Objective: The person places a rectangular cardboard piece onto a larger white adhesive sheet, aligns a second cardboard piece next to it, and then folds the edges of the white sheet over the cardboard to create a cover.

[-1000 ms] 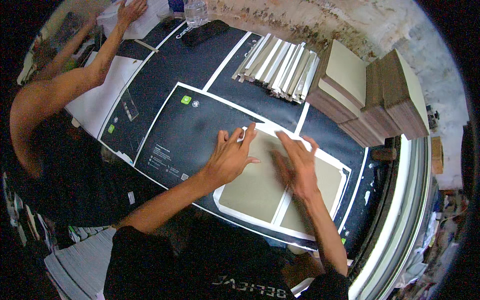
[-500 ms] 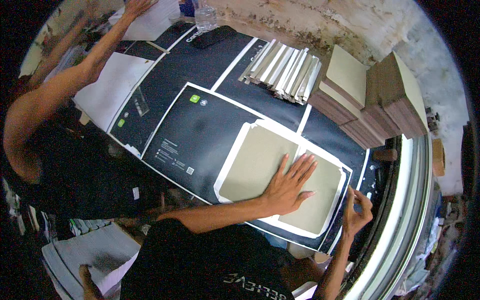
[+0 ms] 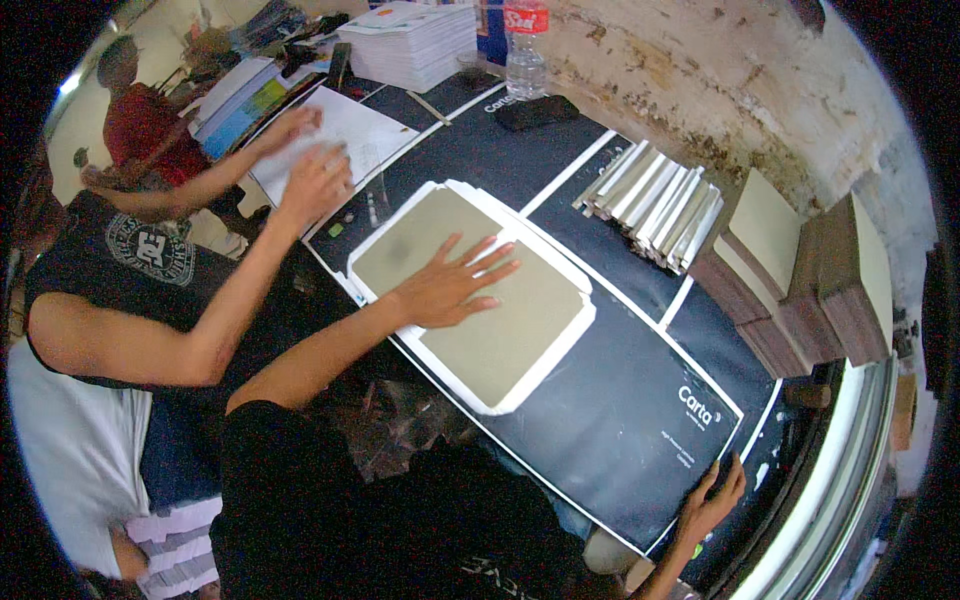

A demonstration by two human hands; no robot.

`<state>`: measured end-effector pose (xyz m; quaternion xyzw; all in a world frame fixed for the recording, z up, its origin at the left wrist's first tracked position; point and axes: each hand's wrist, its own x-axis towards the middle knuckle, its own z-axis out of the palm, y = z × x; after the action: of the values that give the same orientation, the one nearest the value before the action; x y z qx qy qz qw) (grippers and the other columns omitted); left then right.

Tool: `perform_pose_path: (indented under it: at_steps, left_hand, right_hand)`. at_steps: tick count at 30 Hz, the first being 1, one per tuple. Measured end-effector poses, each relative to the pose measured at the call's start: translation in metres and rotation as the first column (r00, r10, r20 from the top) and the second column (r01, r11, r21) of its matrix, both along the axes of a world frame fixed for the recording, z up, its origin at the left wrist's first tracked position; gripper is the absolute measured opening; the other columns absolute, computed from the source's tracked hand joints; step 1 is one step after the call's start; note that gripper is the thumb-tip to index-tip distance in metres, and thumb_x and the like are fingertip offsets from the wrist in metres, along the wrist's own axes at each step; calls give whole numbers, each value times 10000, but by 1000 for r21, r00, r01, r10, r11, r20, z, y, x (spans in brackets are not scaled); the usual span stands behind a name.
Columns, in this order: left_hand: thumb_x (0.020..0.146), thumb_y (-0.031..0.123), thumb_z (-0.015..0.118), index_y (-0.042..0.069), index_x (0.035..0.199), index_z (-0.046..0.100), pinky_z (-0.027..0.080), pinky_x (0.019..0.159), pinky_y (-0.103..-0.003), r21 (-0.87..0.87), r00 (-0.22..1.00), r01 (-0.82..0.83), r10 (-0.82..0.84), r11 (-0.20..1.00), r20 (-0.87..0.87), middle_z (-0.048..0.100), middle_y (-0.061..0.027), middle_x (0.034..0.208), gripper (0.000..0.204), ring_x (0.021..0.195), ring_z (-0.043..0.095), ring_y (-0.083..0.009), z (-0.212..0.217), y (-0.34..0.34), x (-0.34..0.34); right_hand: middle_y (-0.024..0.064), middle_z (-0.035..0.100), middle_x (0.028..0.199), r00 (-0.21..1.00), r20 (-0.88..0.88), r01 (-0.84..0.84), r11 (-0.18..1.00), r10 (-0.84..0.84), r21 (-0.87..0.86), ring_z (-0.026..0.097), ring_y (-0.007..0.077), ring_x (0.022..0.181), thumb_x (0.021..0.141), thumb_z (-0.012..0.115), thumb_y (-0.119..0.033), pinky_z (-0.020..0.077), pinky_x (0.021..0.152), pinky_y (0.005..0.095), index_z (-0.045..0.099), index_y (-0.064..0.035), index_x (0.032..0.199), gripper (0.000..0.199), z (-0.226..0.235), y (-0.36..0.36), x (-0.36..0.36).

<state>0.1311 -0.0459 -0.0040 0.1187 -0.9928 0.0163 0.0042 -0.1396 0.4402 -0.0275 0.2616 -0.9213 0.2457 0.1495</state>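
A pair of grey-beige boards edged with a white paper border (image 3: 530, 350) lies on a black printed sheet (image 3: 600, 440) on the table. My left hand (image 3: 450, 285) is spread flat over the boards, near the white seam between them, holding nothing. At the lower right, my right hand (image 3: 712, 508) is at the sheet's right edge, with its fingers slightly apart and bent. Nothing shows between those fingers.
Bundled white and grey strips (image 3: 655, 205) lie behind the boards, with stacked grey boards (image 3: 850, 280) at the right. A phone (image 3: 537, 113) and water bottle (image 3: 526, 60) stand near the wall. At left, a co-worker's hands (image 3: 318, 180) hover over white paper (image 3: 345, 135).
The bordered boards have shifted left along the black sheet, under my left hand, baring the sheet's right part. The view has turned left, and the co-worker's hands show more fully.
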Motion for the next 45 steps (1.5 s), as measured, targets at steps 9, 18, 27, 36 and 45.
perform_pose_path:
  at_steps: [9,18,27,36,45]
  left_hand:
    - [1024,367,538,117,1392,543,315,1142,-560,157,954,-192,222,969,-204,557,-166,1379,445,1312,511,-333,21,-30,-19]
    - [683,455,899,-8,1409,415,424,1065,-500,410,522,-542,676,733,-519,579,-265,1310,988,1239,548,-430,2,-200,-172]
    - [538,369,927,47,1612,114,225,1236,-558,506,707,-584,704,635,-68,364,-302,1559,1385,1482,300,-450,-5,-338,-219]
    - [388,348,1008,69,1408,428,402,1137,-476,768,631,-225,690,600,-354,515,-249,1418,1206,1363,456,-405,-30,-322,-234]
    - [400,326,1000,80,1361,411,447,1082,-484,617,592,-350,677,705,-438,478,-270,1337,1154,1296,471,-406,-32,-311,-233]
  right_hand:
    - [316,477,1460,996,63,63,995,-68,80,436,494,1364,1053,510,-228,320,1162,546,538,38,1396,435,16,-28,20]
    - [263,505,1476,997,76,16,975,-34,222,393,449,1432,1019,524,-159,224,1204,570,478,43,1444,473,19,-38,41]
    - [393,596,1236,999,-36,3,978,4,206,556,555,1185,931,583,-99,445,1043,561,584,83,1308,418,57,-64,43]
    - [418,542,1297,999,28,30,970,-37,240,520,560,1225,923,586,-108,414,1080,553,561,77,1343,460,58,-67,43]
    - [423,544,1295,1000,19,17,976,-21,216,529,556,1220,910,603,-96,423,1079,549,562,93,1336,468,59,-67,44]
